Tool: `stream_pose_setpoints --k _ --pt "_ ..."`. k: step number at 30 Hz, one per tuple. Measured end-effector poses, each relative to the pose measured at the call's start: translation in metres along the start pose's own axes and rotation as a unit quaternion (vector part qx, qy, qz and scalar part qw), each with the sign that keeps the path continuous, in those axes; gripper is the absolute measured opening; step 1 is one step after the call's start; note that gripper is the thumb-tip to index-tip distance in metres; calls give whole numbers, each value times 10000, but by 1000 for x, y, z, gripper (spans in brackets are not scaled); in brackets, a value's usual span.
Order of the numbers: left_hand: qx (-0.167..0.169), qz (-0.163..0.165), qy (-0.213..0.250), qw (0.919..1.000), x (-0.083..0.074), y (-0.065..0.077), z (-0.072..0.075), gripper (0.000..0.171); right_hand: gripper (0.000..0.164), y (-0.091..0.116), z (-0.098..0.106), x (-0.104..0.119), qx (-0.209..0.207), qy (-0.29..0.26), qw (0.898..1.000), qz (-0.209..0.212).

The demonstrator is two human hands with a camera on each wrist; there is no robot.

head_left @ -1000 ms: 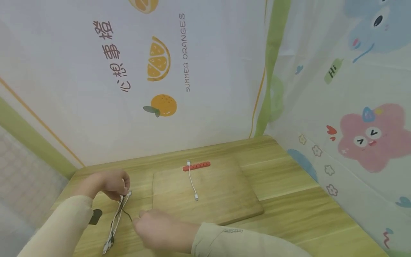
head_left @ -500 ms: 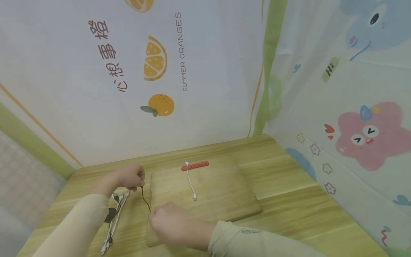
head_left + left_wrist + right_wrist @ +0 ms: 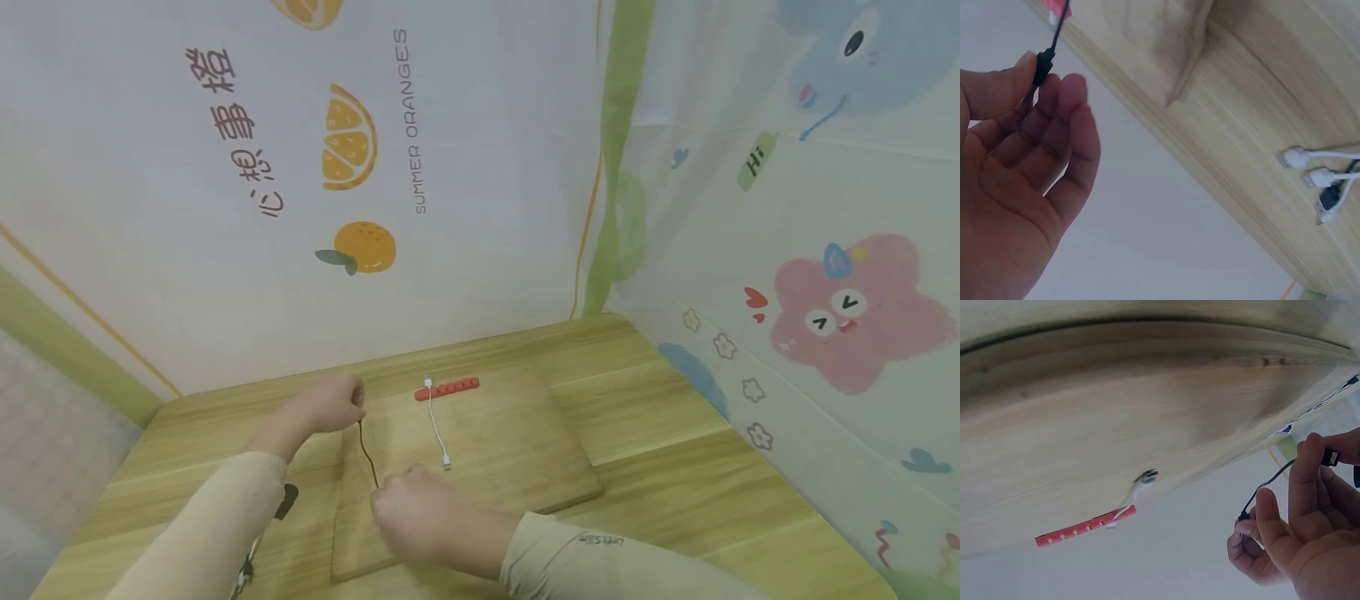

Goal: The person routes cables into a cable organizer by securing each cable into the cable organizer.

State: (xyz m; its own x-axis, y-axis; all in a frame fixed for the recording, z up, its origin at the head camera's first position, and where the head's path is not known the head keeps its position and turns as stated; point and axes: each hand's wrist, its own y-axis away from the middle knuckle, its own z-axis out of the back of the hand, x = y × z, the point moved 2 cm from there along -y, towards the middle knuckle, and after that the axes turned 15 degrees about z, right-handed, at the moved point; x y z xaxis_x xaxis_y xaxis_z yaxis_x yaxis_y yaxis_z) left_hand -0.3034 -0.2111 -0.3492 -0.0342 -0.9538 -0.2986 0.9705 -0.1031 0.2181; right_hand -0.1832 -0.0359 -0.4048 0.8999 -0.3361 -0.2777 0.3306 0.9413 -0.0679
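A short black USB cable (image 3: 367, 452) hangs stretched between both hands over the left part of a wooden board (image 3: 517, 450). My left hand (image 3: 333, 404) pinches its upper end; in the left wrist view a black plug (image 3: 1042, 67) sits between thumb and fingers. My right hand (image 3: 420, 512) grips the lower end, and the right wrist view shows the USB plug (image 3: 1330, 457) between thumb and fingers. A red cable clip strip (image 3: 459, 387) lies at the board's far edge. One white USB cable (image 3: 436, 421) sits in its leftmost slot, its other end lying on the board.
A bundle of white and black USB cables (image 3: 1316, 178) lies on the table left of the board, mostly behind the left sleeve in the head view. A small dark piece (image 3: 287, 502) shows beside that sleeve. Printed curtains (image 3: 487, 208) stand behind and right of the table.
The black cable has left the bundle. Both hands have carried it rightward and over the board, holding it by its two ends. The white cable and red strip stay put.
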Motion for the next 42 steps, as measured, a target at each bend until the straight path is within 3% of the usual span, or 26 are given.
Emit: stream_pose_setpoints --k 3,7,11,15,19,22,29,42 --pt "-218 -103 -21 9997 -8 -3 0 16 29 2 -2 -3 8 -118 9998 -160" --pt "-435 -216 -133 9987 -18 -12 -6 18 41 7 -5 -9 -26 -778 9962 -396" --pt "-400 -181 -44 9990 -25 -19 -14 21 45 11 -9 -13 -123 -1171 9920 -465" --pt "-389 -97 85 9992 -32 -23 -19 19 40 15 -13 -16 -147 -781 9952 -578" --pt "-575 -23 -129 9983 -38 -28 -21 19 29 18 -14 -21 -74 -372 9964 -763" --pt "-766 45 -437 9961 -41 -33 -23 19 25 21 -17 -25 -34 -371 9956 -865" --pt "-791 193 -758 9938 -43 -41 -31 18 13 24 -23 -28 -94 -404 9946 -949" --pt "-1397 67 -1013 9850 -56 -44 -41 12 19 31 -27 -35 139 -240 9916 -1260"
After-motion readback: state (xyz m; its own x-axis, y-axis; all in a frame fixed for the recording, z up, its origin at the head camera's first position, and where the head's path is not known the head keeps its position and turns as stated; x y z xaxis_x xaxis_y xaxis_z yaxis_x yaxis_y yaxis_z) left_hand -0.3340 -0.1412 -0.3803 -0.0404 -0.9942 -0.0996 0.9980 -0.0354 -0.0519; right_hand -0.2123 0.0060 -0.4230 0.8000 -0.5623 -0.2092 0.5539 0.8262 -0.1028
